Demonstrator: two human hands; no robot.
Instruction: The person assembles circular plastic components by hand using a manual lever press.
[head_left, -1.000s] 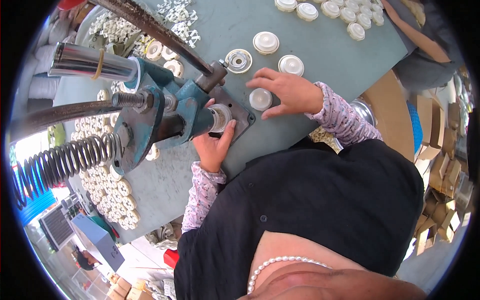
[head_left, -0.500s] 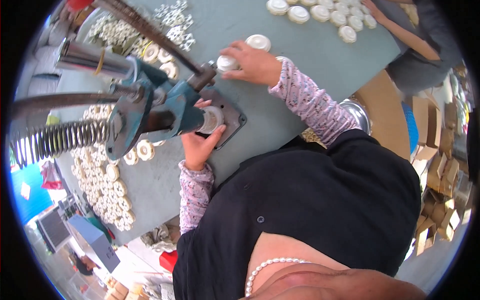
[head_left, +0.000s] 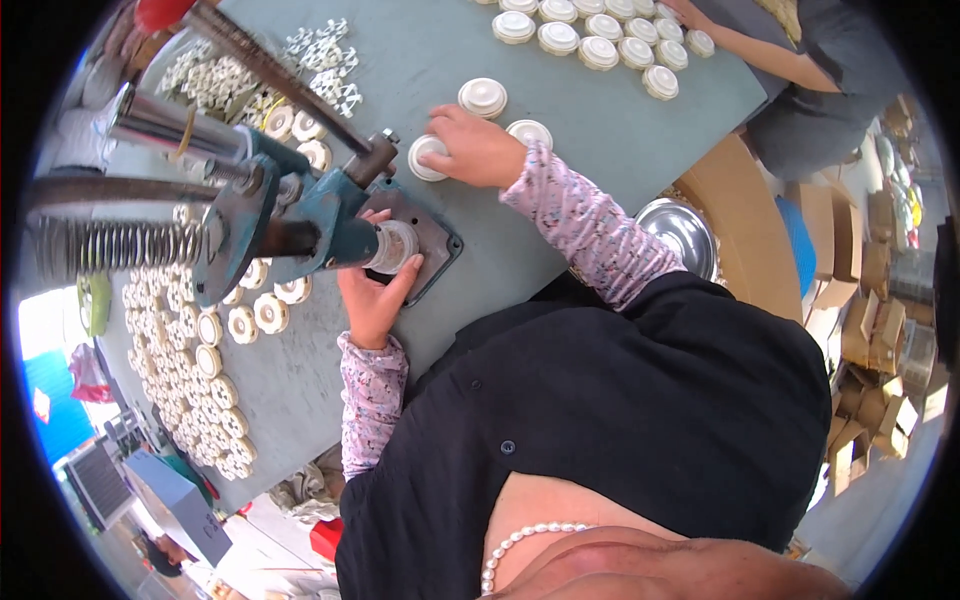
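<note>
Under the ram of a teal hand press [head_left: 335, 225], my left hand [head_left: 375, 305] has its thumb and fingers around a round translucent piece [head_left: 396, 246]. Part of those fingers is hidden behind the press. My right hand [head_left: 478, 148] grips the edge of a white round disc [head_left: 428, 158] on the table, just beyond the press's base plate [head_left: 440, 240]. Another white disc [head_left: 482, 97] lies just past my right fingers, and a third disc [head_left: 530, 133] sits beside my right wrist, partly covered by the sleeve.
Many white discs [head_left: 598, 52] stand at the far right, where another person's hand [head_left: 690, 14] reaches in. Cream ring parts [head_left: 205, 400] crowd the table's left side; small white pieces [head_left: 325, 65] lie far left. A metal bowl [head_left: 680, 235] is by my right elbow. The press's lever [head_left: 280, 70] slants overhead.
My right hand has drawn its disc slightly nearer to the press. The disc by my right wrist shows more fully. My left hand keeps its place under the ram; the whole view has shifted a little.
</note>
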